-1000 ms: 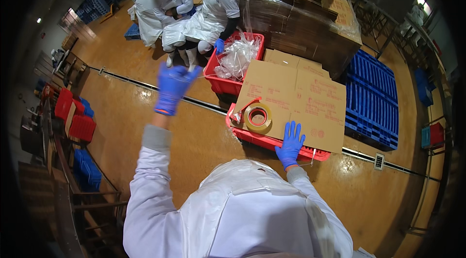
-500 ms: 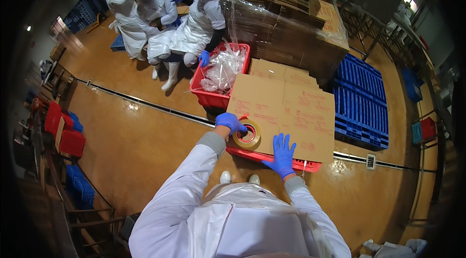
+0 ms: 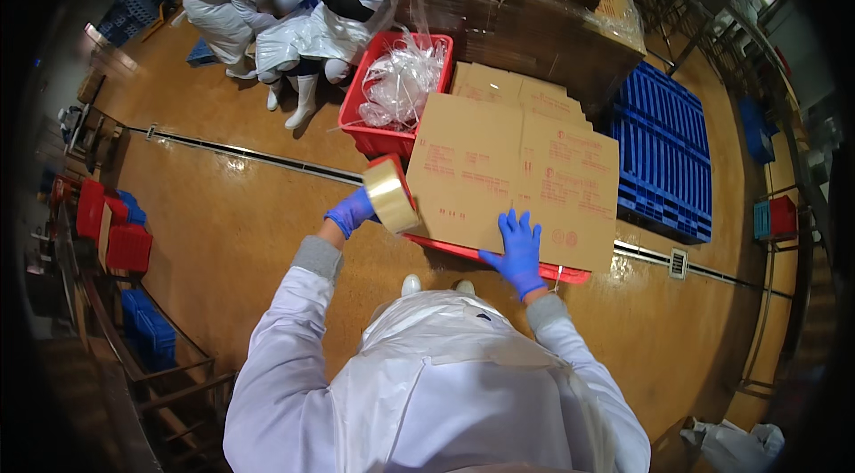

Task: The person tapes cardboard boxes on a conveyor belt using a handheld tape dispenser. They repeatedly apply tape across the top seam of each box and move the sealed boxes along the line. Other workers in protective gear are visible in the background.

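Note:
My left hand, in a blue glove, is closed on a red-edged tape dispenser with a wide roll of clear packing tape. It holds the roll tilted on its side at the left edge of a flat cardboard box. My fingers are partly hidden behind the roll. Palm down, my right hand lies with its fingers apart on the near right part of the cardboard. Beneath the cardboard, the rim of a red crate shows along the near side.
Beyond the left edge stands a red bin of crumpled clear plastic. Wrapped cardboard stacks rise behind. Blue pallets lie to the right. Three people in white sit or stand at the far left. A drain channel crosses the floor.
My left hand has moved left with the tape, tipping the roll up from the cardboard. My right hand stays on the cardboard. A person's gloved hand has left the red bin.

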Tool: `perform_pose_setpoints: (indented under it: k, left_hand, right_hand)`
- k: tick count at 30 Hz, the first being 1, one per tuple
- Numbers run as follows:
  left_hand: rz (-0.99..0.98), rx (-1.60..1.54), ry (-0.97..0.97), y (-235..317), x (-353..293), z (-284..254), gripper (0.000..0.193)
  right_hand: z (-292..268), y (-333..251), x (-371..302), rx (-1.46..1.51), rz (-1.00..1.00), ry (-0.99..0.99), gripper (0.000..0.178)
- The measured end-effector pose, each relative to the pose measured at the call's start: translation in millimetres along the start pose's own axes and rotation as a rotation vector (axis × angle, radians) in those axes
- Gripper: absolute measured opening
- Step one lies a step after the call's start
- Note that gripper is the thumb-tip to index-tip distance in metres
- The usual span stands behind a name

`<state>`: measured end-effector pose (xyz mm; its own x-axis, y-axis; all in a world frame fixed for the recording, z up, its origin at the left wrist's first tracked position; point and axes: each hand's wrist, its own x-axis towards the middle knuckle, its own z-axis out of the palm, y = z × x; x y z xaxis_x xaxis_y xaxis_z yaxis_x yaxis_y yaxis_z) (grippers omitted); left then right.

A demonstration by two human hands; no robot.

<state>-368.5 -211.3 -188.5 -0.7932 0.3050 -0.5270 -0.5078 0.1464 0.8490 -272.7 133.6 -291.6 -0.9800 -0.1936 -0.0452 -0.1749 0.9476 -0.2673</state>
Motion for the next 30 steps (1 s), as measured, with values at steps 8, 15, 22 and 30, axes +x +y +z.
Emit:
perform_pose_setpoints:
  k: [8,15,22,30]
  left_hand:
    - [0.774,0.406,0.094,4.9,70.6,39.1,0.032]
    - [0.502,0.141,-0.185,61.9,199.3,62.2,0.029]
    - [0.054,-0.208,-0.250,13.5,139.4,80.3,0.027]
    - [0.111,-0.329,-0.411,-22.6,129.2,73.2,0.020]
  right_hand:
    - [-17.2,-3.8,51.2,-0.054,0.203,-0.185,0.131]
    - [-18.7,-3.3,54.2,-0.094,0.207,-0.248,0.134]
    - [-11.7,0.9,50.4,-0.105,0.219,-0.177,0.133]
    - [-11.1,0.5,43.9,-0.066,0.250,-0.149,0.131]
